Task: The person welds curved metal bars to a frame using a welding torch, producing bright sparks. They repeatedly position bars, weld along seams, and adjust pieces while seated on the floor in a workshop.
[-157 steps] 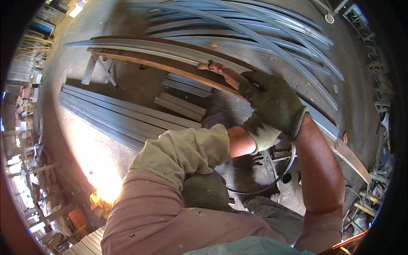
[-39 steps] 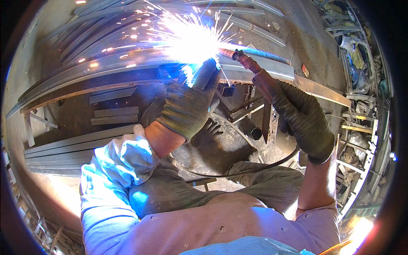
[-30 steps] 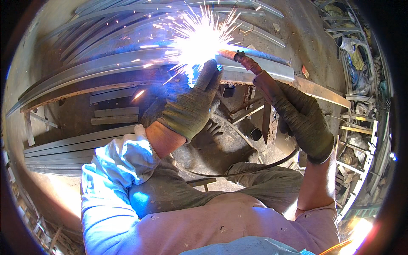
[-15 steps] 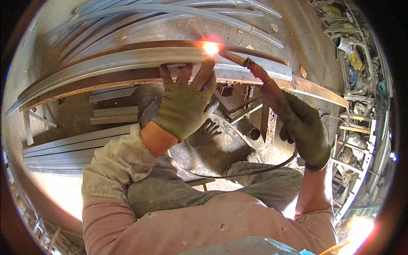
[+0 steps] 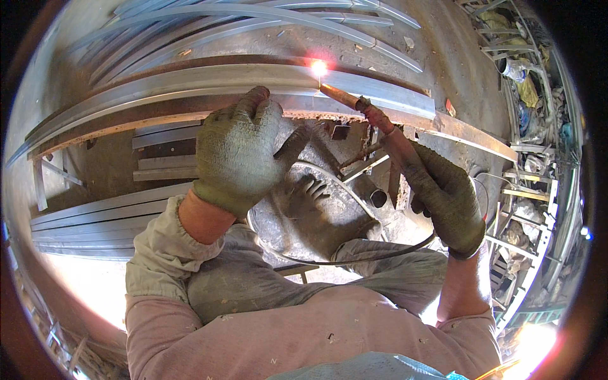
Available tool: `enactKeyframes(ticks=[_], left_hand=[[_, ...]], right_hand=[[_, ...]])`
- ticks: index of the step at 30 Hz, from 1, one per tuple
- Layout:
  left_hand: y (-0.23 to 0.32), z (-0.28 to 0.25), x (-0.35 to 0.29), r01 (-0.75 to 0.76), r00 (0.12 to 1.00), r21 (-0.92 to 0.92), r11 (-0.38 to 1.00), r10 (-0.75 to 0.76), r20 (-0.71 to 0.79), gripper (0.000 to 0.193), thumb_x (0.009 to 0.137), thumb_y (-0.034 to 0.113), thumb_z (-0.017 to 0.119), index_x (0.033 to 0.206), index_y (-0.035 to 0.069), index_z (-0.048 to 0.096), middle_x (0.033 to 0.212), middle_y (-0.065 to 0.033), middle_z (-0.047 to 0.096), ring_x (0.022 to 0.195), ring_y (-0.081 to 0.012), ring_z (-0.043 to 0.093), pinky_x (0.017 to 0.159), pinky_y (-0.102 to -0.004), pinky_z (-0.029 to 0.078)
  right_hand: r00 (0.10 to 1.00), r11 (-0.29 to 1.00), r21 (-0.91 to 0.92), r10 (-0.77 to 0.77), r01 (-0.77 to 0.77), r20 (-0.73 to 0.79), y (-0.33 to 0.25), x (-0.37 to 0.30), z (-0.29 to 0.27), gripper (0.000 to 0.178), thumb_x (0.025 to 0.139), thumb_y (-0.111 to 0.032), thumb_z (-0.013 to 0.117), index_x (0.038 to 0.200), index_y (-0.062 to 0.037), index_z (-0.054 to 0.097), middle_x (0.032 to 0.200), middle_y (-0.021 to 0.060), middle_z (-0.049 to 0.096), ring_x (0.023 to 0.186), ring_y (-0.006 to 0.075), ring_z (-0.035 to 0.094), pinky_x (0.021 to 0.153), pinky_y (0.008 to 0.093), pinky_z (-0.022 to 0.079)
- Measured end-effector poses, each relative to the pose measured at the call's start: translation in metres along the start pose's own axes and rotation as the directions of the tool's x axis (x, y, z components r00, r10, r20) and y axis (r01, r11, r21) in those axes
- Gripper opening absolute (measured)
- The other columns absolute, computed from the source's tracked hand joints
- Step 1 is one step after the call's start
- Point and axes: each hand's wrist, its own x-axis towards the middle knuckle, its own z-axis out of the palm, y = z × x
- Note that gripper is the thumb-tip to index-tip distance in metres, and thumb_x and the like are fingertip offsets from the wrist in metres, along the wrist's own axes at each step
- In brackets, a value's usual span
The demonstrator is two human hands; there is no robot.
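Observation:
In my right hand [image 5: 448,197], in a worn olive glove, I grip a welding torch [image 5: 380,123] whose copper-coloured nozzle points up and left. A bright arc [image 5: 318,68] burns just beyond its tip, on the long grey metal tube [image 5: 209,83]. My left hand [image 5: 237,155], gloved alike, is at the tube's near side, left of the arc. Its fingers are loosely bent and the thumb stands apart, with nothing seen in it. Whether its fingertips touch the metal cannot be told. The tube lies along a rusty steel beam [image 5: 171,115].
Curved grey metal strips [image 5: 266,14] lie on the floor beyond the beam. Short tube pieces [image 5: 168,166] and long tubes [image 5: 95,221] lie at left. The torch cable [image 5: 380,255] loops over my legs. A rack with scrap [image 5: 529,221] stands at right; bright sparks glow at lower right.
My left hand has drawn back to the left, away from the arc, and its spread fingers have curled. The torch nozzle has shifted slightly left and nearer; the arc still burns.

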Motion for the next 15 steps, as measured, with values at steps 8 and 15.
enactKeyframes(ticks=[8, 15], left_hand=[[0.001, -0.015, 0.003, 0.030, 0.998, -0.109, 0.994, -0.035, -0.050, 0.047, 0.100, 0.054, 0.087, 0.104, 0.009, 0.076, 0.096, -0.0138, 0.075, 0.081, -0.0365, 0.076, 0.072, -0.0503, 0.059], [-0.007, -0.033, 0.006, 0.004, 0.981, -0.125, 0.992, -0.028, -0.191, 0.045, 0.096, 0.045, 0.096, 0.104, 0.006, 0.075, 0.089, -0.0102, 0.074, 0.076, -0.0334, 0.075, 0.069, -0.0457, 0.058]], right_hand=[[0.998, 0.984, 0.170, 0.051, -0.054, 0.022, -0.001, -0.002, 0.005, 0.047, 0.122, -0.027, 0.070, 0.164, -0.0070, 0.069, 0.106, -0.0018, 0.073, 0.085, 0.0062, 0.061, 0.076, 0.0258, 0.052], [1.000, 0.995, 0.103, 0.016, -0.018, 0.021, 0.001, -0.001, 0.005, 0.046, 0.122, -0.026, 0.069, 0.165, -0.0071, 0.069, 0.104, -0.0026, 0.074, 0.085, 0.0059, 0.060, 0.078, 0.0255, 0.053]])
